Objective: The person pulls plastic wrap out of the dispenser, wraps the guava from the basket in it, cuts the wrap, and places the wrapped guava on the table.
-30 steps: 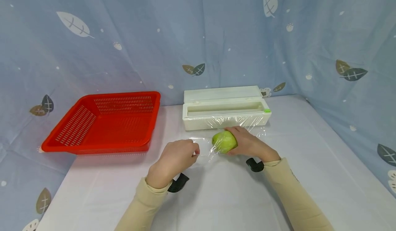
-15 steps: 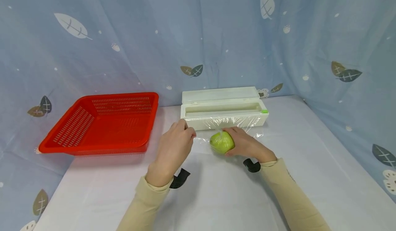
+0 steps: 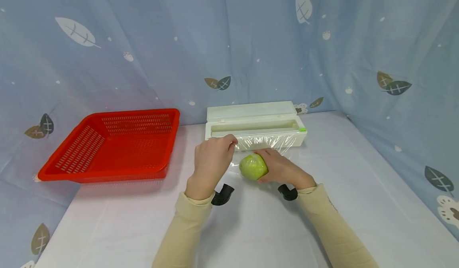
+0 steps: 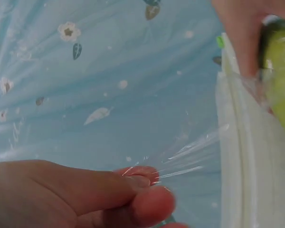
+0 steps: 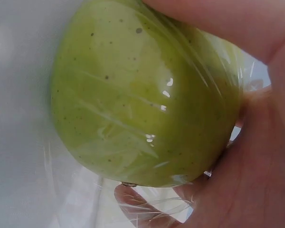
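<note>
A round green pear (image 3: 253, 166) with dark specks lies on the table, clear plastic wrap stretched over its skin. My right hand (image 3: 279, 167) grips it from the right side, thumb and fingers around it; the right wrist view shows the wrapped pear (image 5: 142, 95) up close. My left hand (image 3: 214, 158) is raised to the left of the pear, before the box. Between its thumb and fingers it pinches the edge of the plastic wrap (image 4: 190, 147), which runs in taut creases toward the box. More film hangs down the front of the white wrap box (image 3: 299, 141).
The box stands behind the hands with its lid (image 3: 251, 110) up and a green slider (image 3: 302, 129) at its right end. At the left sits a red plastic basket (image 3: 118, 176). A patterned blue curtain (image 3: 172, 76) hangs behind the white-covered table (image 3: 261, 228).
My left hand has risen and moved toward the box and the right, drawing the wrap with it. The right hand keeps its grip on the pear. The whole head view has shifted slightly.
</note>
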`<control>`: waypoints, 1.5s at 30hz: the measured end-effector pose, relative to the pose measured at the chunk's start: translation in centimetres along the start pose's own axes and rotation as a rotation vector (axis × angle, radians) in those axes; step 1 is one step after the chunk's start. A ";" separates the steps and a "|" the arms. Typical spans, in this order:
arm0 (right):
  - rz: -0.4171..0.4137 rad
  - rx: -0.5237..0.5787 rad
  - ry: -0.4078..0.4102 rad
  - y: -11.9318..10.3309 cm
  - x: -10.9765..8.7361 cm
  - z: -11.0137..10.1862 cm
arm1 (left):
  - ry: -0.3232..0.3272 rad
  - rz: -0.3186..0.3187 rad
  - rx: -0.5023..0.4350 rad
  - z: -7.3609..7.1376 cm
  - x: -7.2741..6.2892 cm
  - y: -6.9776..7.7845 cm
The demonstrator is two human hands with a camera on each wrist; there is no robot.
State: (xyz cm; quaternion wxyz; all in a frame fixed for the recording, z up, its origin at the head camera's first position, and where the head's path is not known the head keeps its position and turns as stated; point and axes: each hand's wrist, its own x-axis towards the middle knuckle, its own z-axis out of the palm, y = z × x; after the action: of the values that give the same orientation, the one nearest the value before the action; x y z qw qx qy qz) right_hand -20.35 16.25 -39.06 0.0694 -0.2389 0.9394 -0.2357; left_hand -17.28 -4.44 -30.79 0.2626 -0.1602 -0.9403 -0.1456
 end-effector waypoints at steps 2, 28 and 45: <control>-0.004 -0.008 -0.001 0.0 0.0 0.0 | -0.023 -0.023 -0.018 0.3 0.5 0.1; -0.010 -0.039 0.013 0.0 0.3 0.3 | -0.101 -0.301 -0.528 6.4 2.5 -0.7; -0.040 0.009 -0.021 0.3 0.4 0.2 | -0.153 -0.470 -0.856 11.7 2.1 -0.6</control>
State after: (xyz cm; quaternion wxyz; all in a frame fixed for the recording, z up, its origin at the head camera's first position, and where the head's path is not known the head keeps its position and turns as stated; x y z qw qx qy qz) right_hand -20.81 16.21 -39.45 0.0754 -0.2599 0.9326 -0.2387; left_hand -24.41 -0.32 -39.41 0.0635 -0.0473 -0.8235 -0.5618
